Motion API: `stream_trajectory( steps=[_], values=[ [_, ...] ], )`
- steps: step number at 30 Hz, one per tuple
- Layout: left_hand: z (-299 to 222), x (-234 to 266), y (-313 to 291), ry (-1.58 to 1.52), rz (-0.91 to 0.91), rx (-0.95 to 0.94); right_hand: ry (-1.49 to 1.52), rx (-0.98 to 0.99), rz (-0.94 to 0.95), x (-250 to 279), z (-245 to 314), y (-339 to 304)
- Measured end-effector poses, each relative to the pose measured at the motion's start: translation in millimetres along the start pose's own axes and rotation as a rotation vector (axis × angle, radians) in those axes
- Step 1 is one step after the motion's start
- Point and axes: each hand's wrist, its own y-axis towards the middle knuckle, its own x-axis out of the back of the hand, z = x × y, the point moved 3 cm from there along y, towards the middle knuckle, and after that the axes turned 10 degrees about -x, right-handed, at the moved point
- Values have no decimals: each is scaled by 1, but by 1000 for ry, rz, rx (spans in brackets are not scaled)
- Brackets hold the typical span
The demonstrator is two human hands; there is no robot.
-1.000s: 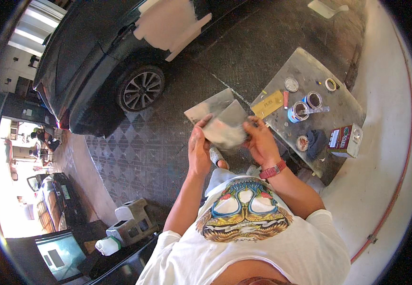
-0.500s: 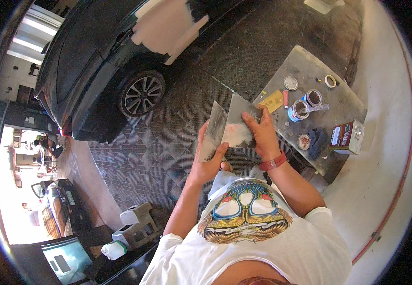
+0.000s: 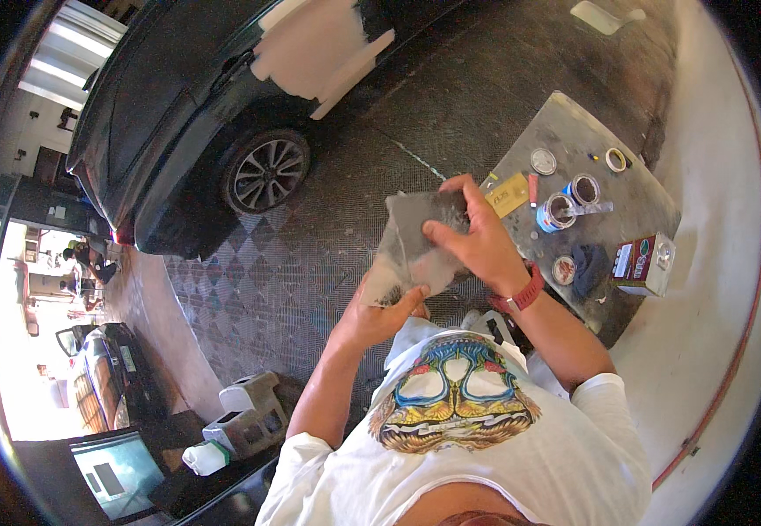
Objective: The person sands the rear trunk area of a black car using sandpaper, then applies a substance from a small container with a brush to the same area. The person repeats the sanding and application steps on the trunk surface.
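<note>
In front of my chest, my left hand is closed on the lower end of a worn grey sandpaper sheet smeared with whitish dust. Its thumb presses on the face and the other fingers are hidden behind. My right hand grips a second piece of dark grey sandpaper, thumb on top and fingers round the far edge. The two pieces overlap along a slanting line. Whether they are separate or joined at a fold, I cannot tell. A red wristband is on my right wrist.
To the right stands a grey table with open cans, a yellow sheet, a tape roll, a dark cloth and a square tin. A dark car with a filler patch is ahead left. Concrete blocks lie lower left.
The two sandpaper pieces, spread apart in a V before, now lie over each other. My right hand has moved slightly left and downward, its fingers now further over the sheet.
</note>
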Motion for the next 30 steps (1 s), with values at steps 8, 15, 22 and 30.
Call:
stream_trajectory(
  steps=[8,15,22,30],
  values=[
    [2,-3,-7,-273,-78,79,-183,-3,-72,22,6,18],
    [-1,0,-6,-176,-39,70,-76,-59,-86,17,1,21],
    [20,8,-13,-218,-43,90,-278,243,-126,22,-18,29],
    [34,28,-13,-413,-423,11,697,-491,103,6,-77,-15]
  ],
)
